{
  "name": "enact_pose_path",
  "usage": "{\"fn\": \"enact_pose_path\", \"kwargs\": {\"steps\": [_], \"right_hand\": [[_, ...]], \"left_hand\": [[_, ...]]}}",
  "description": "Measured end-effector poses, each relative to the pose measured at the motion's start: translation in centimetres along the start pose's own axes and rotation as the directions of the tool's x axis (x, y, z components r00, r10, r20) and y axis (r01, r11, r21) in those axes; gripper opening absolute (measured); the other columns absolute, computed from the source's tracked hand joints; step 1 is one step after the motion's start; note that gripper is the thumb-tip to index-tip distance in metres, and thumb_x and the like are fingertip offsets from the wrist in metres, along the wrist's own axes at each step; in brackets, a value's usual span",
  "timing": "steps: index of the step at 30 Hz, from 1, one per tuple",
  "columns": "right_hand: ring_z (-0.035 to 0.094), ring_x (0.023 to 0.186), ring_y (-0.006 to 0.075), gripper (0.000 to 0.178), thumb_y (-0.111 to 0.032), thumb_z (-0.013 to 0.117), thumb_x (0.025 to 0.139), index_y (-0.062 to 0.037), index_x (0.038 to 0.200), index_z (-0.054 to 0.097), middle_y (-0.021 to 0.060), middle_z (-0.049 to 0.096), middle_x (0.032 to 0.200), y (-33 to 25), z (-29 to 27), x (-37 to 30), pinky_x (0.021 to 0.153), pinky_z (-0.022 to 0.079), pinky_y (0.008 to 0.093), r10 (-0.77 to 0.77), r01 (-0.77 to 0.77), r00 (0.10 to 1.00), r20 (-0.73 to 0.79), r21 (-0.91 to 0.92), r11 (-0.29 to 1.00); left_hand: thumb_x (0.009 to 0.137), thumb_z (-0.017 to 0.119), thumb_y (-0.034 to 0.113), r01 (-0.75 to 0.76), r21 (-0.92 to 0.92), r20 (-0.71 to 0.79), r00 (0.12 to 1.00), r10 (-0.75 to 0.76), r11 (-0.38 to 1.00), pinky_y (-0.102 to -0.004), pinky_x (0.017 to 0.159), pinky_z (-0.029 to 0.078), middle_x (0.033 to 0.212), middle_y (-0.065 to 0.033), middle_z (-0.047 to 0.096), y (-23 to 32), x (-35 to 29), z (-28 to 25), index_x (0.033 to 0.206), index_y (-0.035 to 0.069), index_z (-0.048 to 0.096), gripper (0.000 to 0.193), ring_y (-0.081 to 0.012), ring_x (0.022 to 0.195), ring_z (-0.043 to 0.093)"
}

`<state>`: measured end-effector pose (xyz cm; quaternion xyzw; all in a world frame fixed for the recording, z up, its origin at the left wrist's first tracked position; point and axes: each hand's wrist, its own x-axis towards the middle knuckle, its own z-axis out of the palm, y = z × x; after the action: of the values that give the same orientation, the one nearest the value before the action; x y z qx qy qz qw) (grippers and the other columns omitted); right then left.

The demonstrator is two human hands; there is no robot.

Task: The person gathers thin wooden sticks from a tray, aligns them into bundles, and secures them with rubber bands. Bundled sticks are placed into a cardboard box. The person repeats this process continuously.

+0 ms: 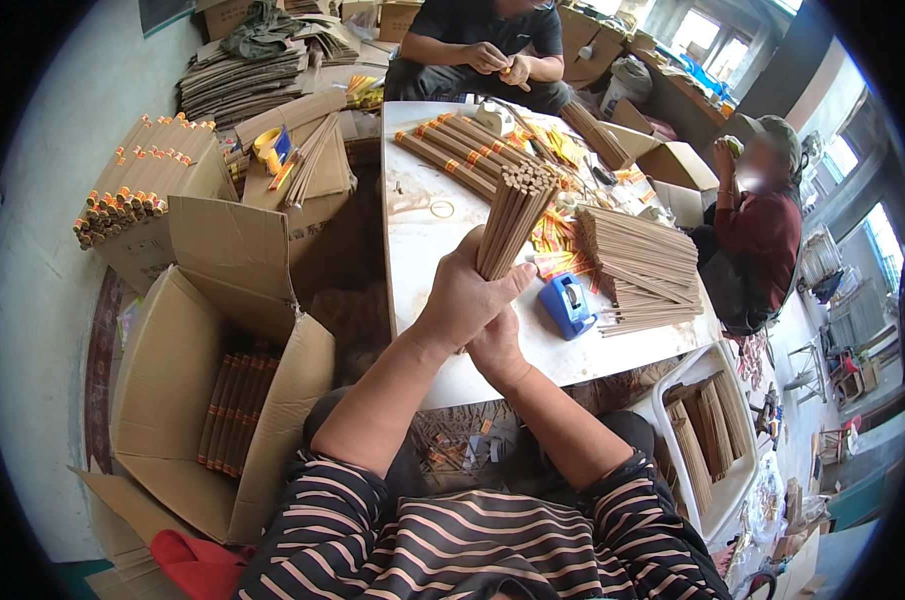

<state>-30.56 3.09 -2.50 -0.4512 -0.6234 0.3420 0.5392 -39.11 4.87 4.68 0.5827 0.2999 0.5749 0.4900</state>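
Note:
Upright over the near part of the white table (413, 270), a thick bundle of brown incense sticks (516, 220) is held in both hands. My left hand (463, 295) wraps round its lower part, thumb across the front. Just below, my right hand (497, 342) closes about the bottom end, its fingers partly hidden. To the right of my hands are a blue tape dispenser (570, 306) and a pile of loose incense sticks (645, 265). Red and yellow paper bands (556, 238) lie behind the bundle, near several banded bundles (453, 148). A rubber band (442, 209) rests at left.
An open cardboard box (158, 360) with banded bundles stands left of my legs; more bundles (158, 165) are stacked beyond it. At right a white tub (735, 478) contains loose sticks. One person (493, 55) sits across the table, another person (763, 225) at the right.

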Motion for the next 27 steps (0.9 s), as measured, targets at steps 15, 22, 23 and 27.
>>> {"fn": "enact_pose_path", "kwargs": {"steps": [15, 22, 23, 27], "right_hand": [[0.053, 0.043, 0.0151, 0.018, -0.006, 0.065, 0.076, -0.0016, 0.083, 0.049, 0.0063, 0.054, 0.057, -5.8, -2.4, -0.8, 0.043, 0.045, 0.0237, 0.493, -0.796, 0.528, 0.692, 0.200, 0.571], [0.051, 0.043, 0.0127, 0.022, -0.015, 0.063, 0.081, -0.0026, 0.084, 0.045, 0.0027, 0.050, 0.056, -3.0, -0.7, -2.6, 0.040, 0.043, 0.0242, 0.483, -0.338, 0.841, 0.246, -0.460, 0.821], [0.050, 0.042, 0.0119, 0.021, -0.014, 0.063, 0.080, -0.0031, 0.083, 0.045, 0.0027, 0.050, 0.057, -3.3, -0.9, -2.7, 0.039, 0.042, 0.0242, 0.550, -0.482, 0.767, 0.331, -0.270, 0.834], [0.046, 0.038, 0.0112, 0.020, -0.010, 0.063, 0.080, -0.0040, 0.082, 0.044, 0.0024, 0.049, 0.056, -4.7, -1.4, -2.9, 0.037, 0.040, 0.0239, 0.608, -0.762, 0.589, 0.532, 0.118, 0.636]], "left_hand": [[0.085, 0.061, 0.019, 0.265, -0.823, 0.200, 0.963, -0.180, 0.502, -0.0235, 0.048, 0.039, 0.061, 0.0000, 0.048, -2.4, 1.2, -5.2, 0.069, 0.009, 0.048, 0.023, -0.0080, 0.050, 0.045], [0.080, 0.062, 0.007, 0.243, -0.664, -0.138, 0.889, -0.436, 0.707, -0.0276, 0.047, 0.040, 0.057, -0.0025, 0.047, -3.8, 0.6, -4.6, 0.075, 0.006, 0.051, 0.012, -0.0127, 0.047, 0.046], [0.080, 0.062, 0.007, 0.270, -0.732, -0.049, 0.895, -0.444, 0.626, -0.0275, 0.047, 0.040, 0.057, -0.0025, 0.048, -4.2, 0.6, -5.0, 0.075, 0.006, 0.051, 0.013, -0.0127, 0.047, 0.046], [0.081, 0.064, 0.011, 0.329, -0.820, 0.130, 0.905, -0.406, 0.469, -0.0240, 0.048, 0.040, 0.059, -0.0002, 0.049, -4.5, 0.7, -5.6, 0.071, 0.010, 0.049, 0.018, -0.0097, 0.049, 0.046]]}}
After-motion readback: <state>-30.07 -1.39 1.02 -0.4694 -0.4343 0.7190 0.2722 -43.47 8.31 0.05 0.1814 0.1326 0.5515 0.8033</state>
